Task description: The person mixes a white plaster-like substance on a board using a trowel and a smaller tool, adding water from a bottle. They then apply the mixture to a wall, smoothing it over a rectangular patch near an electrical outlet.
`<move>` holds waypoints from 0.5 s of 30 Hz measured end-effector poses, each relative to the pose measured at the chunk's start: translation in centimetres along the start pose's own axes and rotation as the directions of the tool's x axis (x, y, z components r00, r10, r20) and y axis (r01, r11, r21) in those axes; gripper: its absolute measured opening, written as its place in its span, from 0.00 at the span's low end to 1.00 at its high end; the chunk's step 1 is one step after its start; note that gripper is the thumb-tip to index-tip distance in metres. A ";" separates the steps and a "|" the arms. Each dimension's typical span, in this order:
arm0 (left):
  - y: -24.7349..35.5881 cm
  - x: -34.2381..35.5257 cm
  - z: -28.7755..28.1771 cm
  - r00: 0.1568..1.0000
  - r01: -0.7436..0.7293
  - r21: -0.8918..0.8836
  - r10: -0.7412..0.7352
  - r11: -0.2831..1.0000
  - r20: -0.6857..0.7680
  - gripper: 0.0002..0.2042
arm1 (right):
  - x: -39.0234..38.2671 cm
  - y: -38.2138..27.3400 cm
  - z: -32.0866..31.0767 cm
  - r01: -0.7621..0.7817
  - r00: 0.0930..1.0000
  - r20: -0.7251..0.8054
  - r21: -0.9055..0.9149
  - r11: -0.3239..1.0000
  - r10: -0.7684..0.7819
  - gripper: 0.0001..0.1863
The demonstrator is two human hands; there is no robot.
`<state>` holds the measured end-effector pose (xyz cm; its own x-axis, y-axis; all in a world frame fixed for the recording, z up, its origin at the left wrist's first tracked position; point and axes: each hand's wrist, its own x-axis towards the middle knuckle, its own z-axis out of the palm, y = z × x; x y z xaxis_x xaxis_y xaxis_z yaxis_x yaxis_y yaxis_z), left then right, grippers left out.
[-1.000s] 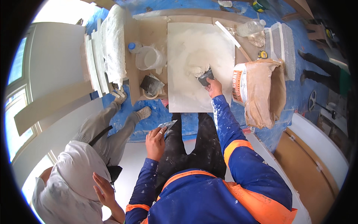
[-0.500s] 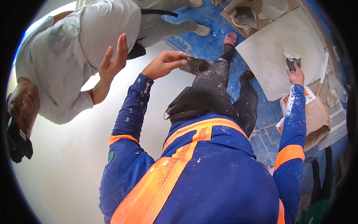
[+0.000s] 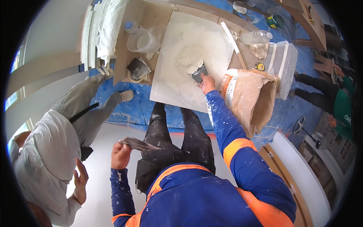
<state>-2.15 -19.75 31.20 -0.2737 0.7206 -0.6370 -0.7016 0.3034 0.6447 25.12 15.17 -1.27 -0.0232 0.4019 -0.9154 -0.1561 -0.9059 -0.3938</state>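
Note:
In my right hand [image 3: 207, 84] is a black putty spreader [image 3: 199, 72], its edge against a heap of creamy white putty [image 3: 190, 64]. The putty lies on a pale square board [image 3: 166, 85], smeared around the middle. My left hand [image 3: 121, 155] is raised near my thigh and pinches a thin, flat, dark scraper [image 3: 140, 144] at one end. Dried smears mark that scraper. The fingers of my right hand wrap the back of the spreader and partly hide it.
Left of me stands a co-worker in grey [image 3: 49, 147]. A clear bucket [image 3: 141, 40] is beyond the board's left side. An open paper sack [image 3: 261, 94], a tape measure [image 3: 259, 66] and a plastic bottle [image 3: 256, 37] lie to the right. Another person in green [image 3: 342, 109] is farther right.
My view has swung right, bringing the board to the middle. The spreader in my right hand remains at the putty. My left hand still holds the scraper, now tilted more edge-on.

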 end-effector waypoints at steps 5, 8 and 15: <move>-2.1 1.2 0.1 0.986 0.149 0.036 -0.151 0.988 0.069 0.14 | -0.5 -0.8 2.0 0.098 0.994 0.063 -0.049 0.994 -0.095 0.17; -2.7 0.9 -0.5 0.979 0.184 0.079 -0.190 0.980 0.074 0.15 | -0.7 -3.6 3.6 0.258 0.959 0.011 -0.444 0.858 -0.283 0.13; 0.6 1.5 -2.9 0.987 0.120 0.042 -0.123 0.992 0.102 0.14 | -6.4 -2.5 8.4 0.473 0.499 0.548 -0.822 -0.318 -0.672 0.17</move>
<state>-4.85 -20.32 29.39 -0.1164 0.7377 -0.6650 -0.7011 0.4133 0.5811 17.36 15.97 6.24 -0.4474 0.8823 -0.1463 0.8500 0.3686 -0.3762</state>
